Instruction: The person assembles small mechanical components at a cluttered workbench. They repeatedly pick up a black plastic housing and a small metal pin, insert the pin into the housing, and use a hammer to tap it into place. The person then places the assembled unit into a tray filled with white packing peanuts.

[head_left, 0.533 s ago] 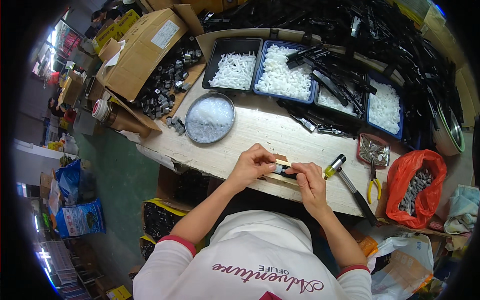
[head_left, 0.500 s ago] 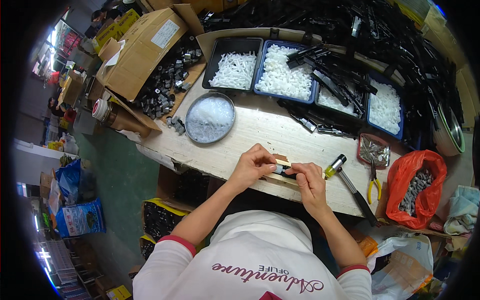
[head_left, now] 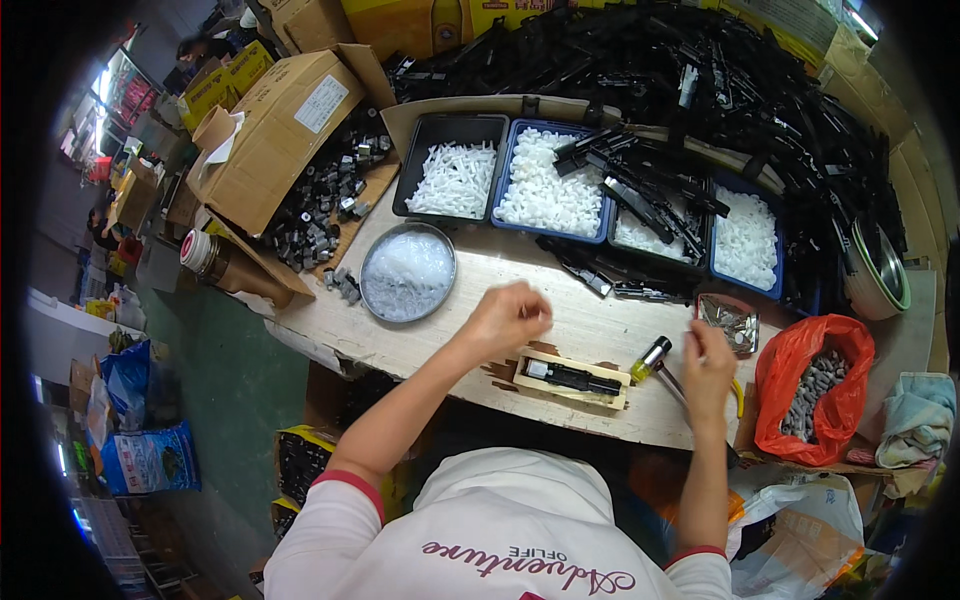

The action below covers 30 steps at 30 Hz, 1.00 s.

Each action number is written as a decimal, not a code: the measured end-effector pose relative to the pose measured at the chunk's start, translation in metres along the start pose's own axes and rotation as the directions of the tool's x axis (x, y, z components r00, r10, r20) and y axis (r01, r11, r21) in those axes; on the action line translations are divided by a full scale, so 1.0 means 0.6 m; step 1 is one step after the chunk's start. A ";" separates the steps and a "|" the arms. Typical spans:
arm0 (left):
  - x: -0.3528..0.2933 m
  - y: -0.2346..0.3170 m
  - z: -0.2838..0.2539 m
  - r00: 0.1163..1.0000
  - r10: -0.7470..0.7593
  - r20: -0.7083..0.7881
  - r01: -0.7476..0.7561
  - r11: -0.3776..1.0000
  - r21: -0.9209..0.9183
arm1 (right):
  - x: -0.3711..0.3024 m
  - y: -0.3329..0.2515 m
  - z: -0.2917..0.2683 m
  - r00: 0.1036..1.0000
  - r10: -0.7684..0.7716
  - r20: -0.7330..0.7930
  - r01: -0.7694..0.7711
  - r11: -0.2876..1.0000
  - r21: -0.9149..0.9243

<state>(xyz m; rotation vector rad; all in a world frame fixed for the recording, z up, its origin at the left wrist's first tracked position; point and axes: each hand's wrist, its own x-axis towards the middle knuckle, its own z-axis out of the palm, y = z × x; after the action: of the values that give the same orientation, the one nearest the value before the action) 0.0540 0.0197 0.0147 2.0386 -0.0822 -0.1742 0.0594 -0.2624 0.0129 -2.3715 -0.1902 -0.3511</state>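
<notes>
The left hand (head_left: 508, 322), fingers curled, hangs near a long black, white-ended part (head_left: 582, 379) lying in a pale wooden rectangular holder (head_left: 556, 390), the bent-fingered right hand (head_left: 708, 360) beside a red tray (head_left: 720, 299), any grip unclear.

Your right hand (head_left: 707, 362) and wrist (head_left: 709, 418) are partly hiding the hammer (head_left: 653, 356) and pliers (head_left: 739, 399), and the bottom edge is cropping your shirt (head_left: 500, 500).

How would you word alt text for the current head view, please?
A person's left hand and right hand hover over a pale workbench, clear of a wooden holder with a black part inside. A hammer lies near the right hand; bins of white pieces stand beyond.
</notes>
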 end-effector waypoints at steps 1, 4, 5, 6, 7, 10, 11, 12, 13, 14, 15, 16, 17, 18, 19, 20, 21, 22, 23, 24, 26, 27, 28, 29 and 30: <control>0.028 0.018 -0.003 0.991 0.097 -0.096 -0.084 0.987 0.137 | 0.010 0.021 -0.015 1.000 0.002 -0.029 -0.005 0.995 -0.104; 0.112 0.040 0.003 0.900 0.352 -0.256 -0.217 0.872 0.438 | 0.028 0.065 -0.035 1.000 0.028 0.000 -0.025 0.908 -0.418; 0.140 0.047 0.015 0.901 0.349 -0.256 -0.184 0.844 0.503 | 0.033 0.068 -0.038 0.995 0.093 0.034 -0.065 0.875 -0.480; 0.155 0.051 0.021 0.899 0.343 -0.271 -0.139 0.812 0.567 | 0.038 0.072 -0.037 0.993 0.088 0.081 -0.033 0.855 -0.517; 0.166 0.051 0.029 0.916 0.322 -0.239 -0.126 0.797 0.590 | 0.042 0.081 -0.034 0.988 0.085 0.127 -0.001 0.833 -0.553; 0.192 0.049 0.031 0.938 0.290 -0.188 -0.101 0.751 0.652 | 0.060 0.075 -0.029 0.981 0.065 0.183 0.052 0.821 -0.569; 0.195 0.051 0.028 0.953 0.263 -0.152 -0.099 0.741 0.664 | 0.060 0.084 -0.025 0.978 0.072 0.195 0.053 0.819 -0.571; 0.199 0.053 0.023 0.965 0.235 -0.115 -0.097 0.730 0.676 | 0.062 0.088 -0.022 0.975 0.080 0.208 0.055 0.818 -0.573; 0.207 0.052 0.018 0.971 0.211 -0.116 -0.079 0.734 0.674 | 0.065 0.087 -0.018 0.979 0.066 0.192 0.063 0.800 -0.596; 0.211 0.054 0.014 0.977 0.188 -0.104 -0.072 0.741 0.667 | 0.067 0.087 -0.019 0.979 0.048 0.196 0.073 0.821 -0.566; 0.213 0.057 0.009 0.982 0.164 -0.091 -0.064 0.748 0.661 | 0.069 0.086 -0.021 0.979 0.028 0.201 0.085 0.840 -0.535; 0.215 0.059 0.004 0.987 0.140 -0.080 -0.055 0.755 0.654 | 0.072 0.084 -0.022 0.979 0.008 0.205 0.098 0.858 -0.503; 0.219 0.057 0.004 0.987 0.136 -0.081 -0.054 0.771 0.635 | 0.072 0.082 -0.025 0.980 -0.001 0.200 0.097 0.877 -0.471; 0.219 0.055 0.000 0.986 0.140 -0.094 -0.057 0.803 0.594 | 0.073 0.080 -0.027 0.981 -0.011 0.195 0.097 0.894 -0.437; 0.218 0.054 -0.006 0.984 0.144 -0.108 -0.061 0.832 0.551 | 0.074 0.078 -0.028 0.981 -0.023 0.190 0.099 0.911 -0.401; 0.215 0.060 -0.012 0.982 0.148 -0.113 -0.072 0.860 0.505 | 0.072 0.081 -0.030 0.984 -0.031 0.178 0.097 0.923 -0.373; 0.210 0.068 -0.019 0.988 0.062 -0.144 -0.015 0.952 0.307 | 0.070 0.086 -0.032 0.985 -0.041 0.165 0.096 0.934 -0.343; 0.203 0.080 -0.029 0.988 -0.029 -0.155 0.044 0.995 0.094 | 0.070 0.090 -0.033 0.987 -0.051 0.152 0.097 0.945 -0.313; 0.193 0.087 -0.040 0.981 -0.127 -0.149 0.109 0.986 -0.122 | 0.069 0.091 -0.034 0.989 -0.045 0.140 0.085 0.951 -0.298; 0.186 0.080 -0.047 0.985 -0.113 -0.129 0.072 0.954 -0.290 | 0.069 0.091 -0.034 0.991 -0.039 0.128 0.074 0.956 -0.283; 0.172 0.057 -0.055 0.993 -0.073 -0.095 0.002 0.802 -0.598 | 0.069 0.092 -0.035 0.994 -0.058 0.093 0.080 0.964 -0.254; 0.160 0.050 -0.055 0.996 -0.077 -0.054 0.017 0.711 -0.703 | 0.069 0.093 -0.036 0.994 -0.082 0.070 0.096 0.966 -0.242; 0.143 0.048 -0.051 0.996 -0.071 -0.047 0.013 0.674 -0.739 | 0.069 0.092 -0.036 0.993 -0.106 0.048 0.114 0.967 -0.229; 0.121 0.048 -0.043 0.997 -0.069 -0.038 0.014 0.633 -0.774 | 0.069 0.085 -0.035 0.997 -0.067 0.031 0.070 0.993 -0.093; 0.098 0.047 -0.031 0.997 -0.069 -0.024 0.022 0.590 -0.807 | 0.066 0.073 -0.032 1.000 -0.021 0.022 0.020 0.999 0.044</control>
<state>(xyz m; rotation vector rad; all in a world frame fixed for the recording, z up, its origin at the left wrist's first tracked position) 0.1153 0.0155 0.0429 1.1084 0.0795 -0.1500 0.1036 -0.3061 0.0103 -2.3321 -0.2306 -0.3265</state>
